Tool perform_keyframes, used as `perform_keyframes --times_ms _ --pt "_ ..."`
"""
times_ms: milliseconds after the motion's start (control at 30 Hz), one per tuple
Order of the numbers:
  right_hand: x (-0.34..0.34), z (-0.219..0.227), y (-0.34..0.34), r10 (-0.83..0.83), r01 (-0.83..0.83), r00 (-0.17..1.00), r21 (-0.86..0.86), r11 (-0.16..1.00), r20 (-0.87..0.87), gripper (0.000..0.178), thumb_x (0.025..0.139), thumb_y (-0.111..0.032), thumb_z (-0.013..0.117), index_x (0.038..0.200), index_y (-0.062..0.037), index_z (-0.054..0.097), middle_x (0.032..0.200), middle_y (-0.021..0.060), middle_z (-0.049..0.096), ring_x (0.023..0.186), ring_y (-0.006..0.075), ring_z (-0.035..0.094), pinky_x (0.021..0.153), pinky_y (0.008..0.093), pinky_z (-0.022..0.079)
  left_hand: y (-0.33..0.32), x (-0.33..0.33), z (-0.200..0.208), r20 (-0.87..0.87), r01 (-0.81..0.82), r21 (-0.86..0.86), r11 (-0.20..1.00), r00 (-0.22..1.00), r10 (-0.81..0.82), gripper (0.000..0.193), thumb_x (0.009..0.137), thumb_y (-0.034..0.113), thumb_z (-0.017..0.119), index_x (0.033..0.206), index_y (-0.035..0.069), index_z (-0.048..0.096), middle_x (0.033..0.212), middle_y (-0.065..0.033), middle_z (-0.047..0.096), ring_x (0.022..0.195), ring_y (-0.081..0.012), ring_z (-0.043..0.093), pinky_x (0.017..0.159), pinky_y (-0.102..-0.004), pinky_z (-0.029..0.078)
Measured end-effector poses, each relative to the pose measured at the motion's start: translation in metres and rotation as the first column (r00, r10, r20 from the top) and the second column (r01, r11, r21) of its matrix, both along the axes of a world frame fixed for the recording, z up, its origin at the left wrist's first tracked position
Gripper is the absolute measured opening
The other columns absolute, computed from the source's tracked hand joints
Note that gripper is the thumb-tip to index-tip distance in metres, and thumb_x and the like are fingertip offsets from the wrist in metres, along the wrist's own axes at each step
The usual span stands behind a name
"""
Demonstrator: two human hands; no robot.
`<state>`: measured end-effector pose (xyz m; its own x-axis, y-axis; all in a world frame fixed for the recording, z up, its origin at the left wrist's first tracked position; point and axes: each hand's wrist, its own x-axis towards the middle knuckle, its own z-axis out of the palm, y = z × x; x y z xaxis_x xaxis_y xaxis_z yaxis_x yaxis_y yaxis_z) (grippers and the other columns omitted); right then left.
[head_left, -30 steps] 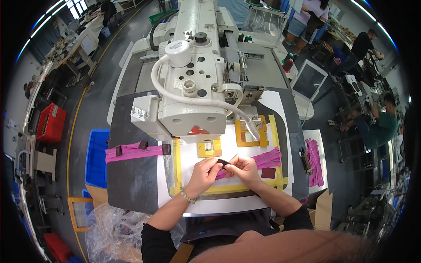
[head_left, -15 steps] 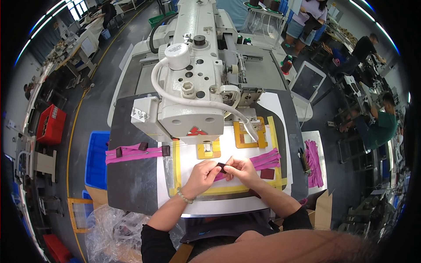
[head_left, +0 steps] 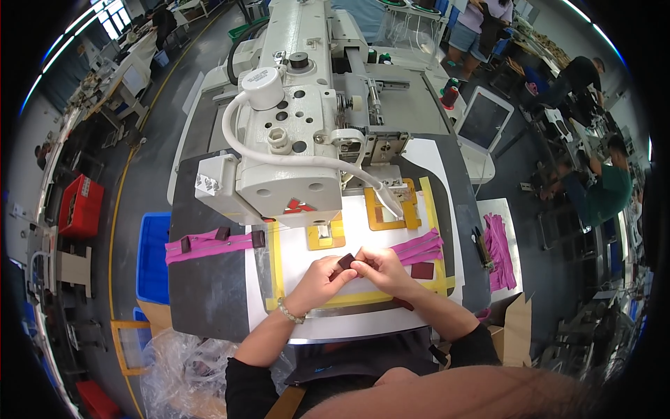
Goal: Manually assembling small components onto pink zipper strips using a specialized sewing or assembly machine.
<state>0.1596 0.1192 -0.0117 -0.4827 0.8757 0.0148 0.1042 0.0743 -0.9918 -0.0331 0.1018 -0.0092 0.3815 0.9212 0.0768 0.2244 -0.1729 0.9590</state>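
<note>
My left hand (head_left: 317,283) and my right hand (head_left: 385,271) meet over the white work surface (head_left: 293,244) in front of a sewing machine. Between their fingertips is a small dark brown fabric tab (head_left: 346,261). Both hands are closed in a pinch on it, and the fingers cover its lower part. Pink zippers (head_left: 419,246) stretch away to the right from behind my right hand; whether one joins the tab is hidden. A flat maroon fabric square (head_left: 422,270) lies right of that hand. More pink zippers (head_left: 220,244) with dark brown tabs lie at the left.
The white sewing machine head (head_left: 289,174) stands just beyond my hands, with yellow-framed clamps (head_left: 326,234) below it. A blue bin (head_left: 153,258) is at the left, plastic bags (head_left: 188,370) beneath. Pink zippers (head_left: 498,251) lie on a right side stand, near a screen (head_left: 483,124).
The fingers have shifted around the brown tab, which now shows a broader face tilted upward. My right thumb has moved across its lower edge. The whole view has shifted slightly.
</note>
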Motion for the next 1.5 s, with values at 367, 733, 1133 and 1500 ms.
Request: perform_keyframes --times_ms 367,733,1133,1500 --pt "-0.006 -0.016 -0.005 -0.084 0.084 0.996 -0.005 0.996 -0.016 0.018 0.093 -0.014 0.061 0.083 0.0016 0.059 0.064 0.0019 0.056 0.057 0.0052 0.046 0.051 0.0242 0.038 -0.004 0.000 -0.010 -0.012 -0.022 0.025 0.999 1.000 0.022 0.017 0.090 0.014 0.063 0.089 -0.003 0.067 0.072 -0.0102 0.064 0.062 -0.0147 0.057 0.058 -0.0278 0.044" --pt "-0.004 -0.007 -0.009 -0.061 0.060 0.998 0.034 0.998 0.031 0.019 0.092 -0.014 0.062 0.081 0.0013 0.059 0.059 0.0002 0.046 0.054 0.0053 0.038 0.048 0.0255 0.032 -0.002 -0.004 -0.003 -0.007 -0.065 -0.009 0.998 0.998 0.065 0.032 0.097 0.022 0.053 0.077 -0.002 0.050 0.064 -0.0135 0.046 0.056 -0.0248 0.044 0.055 -0.0352 0.038" --pt "-0.006 -0.005 -0.013 -0.059 0.060 0.998 -0.052 0.997 0.018 0.022 0.093 -0.014 0.061 0.079 0.0013 0.057 0.060 0.0025 0.050 0.055 0.0069 0.041 0.049 0.0266 0.034 -0.005 -0.001 -0.004 0.039 -0.076 0.046 0.996 0.996 0.075 0.027 0.095 0.014 0.055 0.074 -0.004 0.054 0.062 -0.0124 0.051 0.054 -0.0206 0.046 0.052 -0.0336 0.037" --pt "-0.007 0.004 -0.015 -0.104 0.099 0.992 0.073 0.992 0.075 0.019 0.092 -0.012 0.061 0.079 0.0018 0.058 0.059 0.0062 0.048 0.053 0.0096 0.040 0.048 0.0284 0.034 -0.006 -0.003 -0.008 0.048 -0.052 -0.073 0.996 0.997 0.056 0.030 0.097 0.018 0.053 0.077 -0.004 0.055 0.064 -0.0112 0.053 0.056 -0.0194 0.047 0.054 -0.0327 0.040"
